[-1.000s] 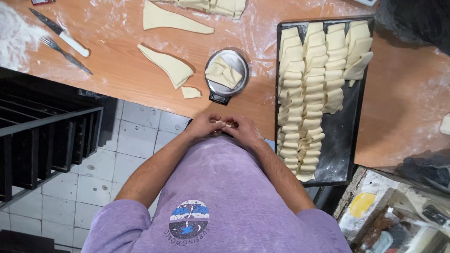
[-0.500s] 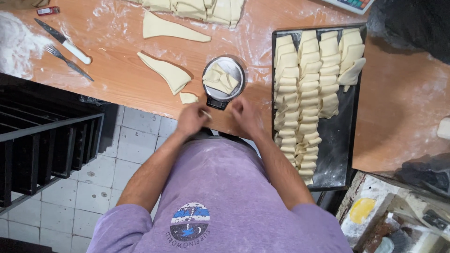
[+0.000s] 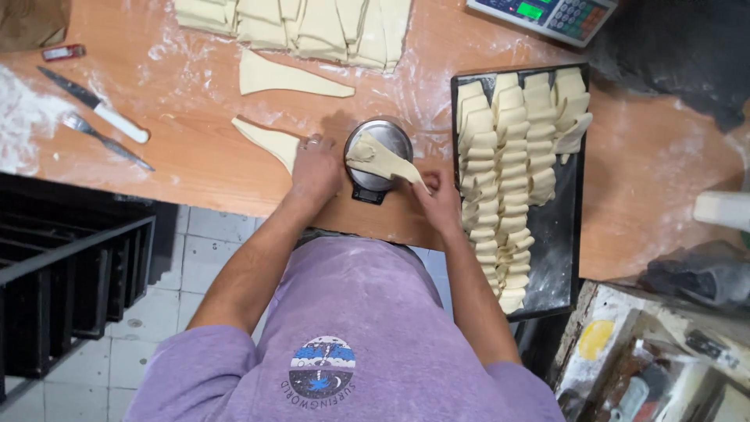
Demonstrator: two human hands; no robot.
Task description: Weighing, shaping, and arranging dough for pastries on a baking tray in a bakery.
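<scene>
My left hand (image 3: 314,168) lies flat on the wide end of a long dough triangle (image 3: 269,139) on the floured wooden table (image 3: 195,168). My right hand (image 3: 437,195) pinches the narrow tip of another dough triangle (image 3: 384,162) that rests across the round steel platter of a small kitchen scale (image 3: 376,141). Right of that hand sits a black tray (image 3: 558,242) filled with rows of rolled dough pieces (image 3: 508,172). A third cut triangle (image 3: 289,78) lies farther back on the table.
A stack of cut dough sheets (image 3: 301,23) lies at the table's far edge. A white-handled knife (image 3: 98,105) and a fork (image 3: 105,141) lie at left beside a flour pile (image 3: 23,117). A digital scale (image 3: 547,16) stands at the back right, a dark rack (image 3: 62,273) at lower left.
Both hands left my waist and reached out to the table. The left one now rests on the dough triangle, the right one has taken the tip of the piece on the scale.
</scene>
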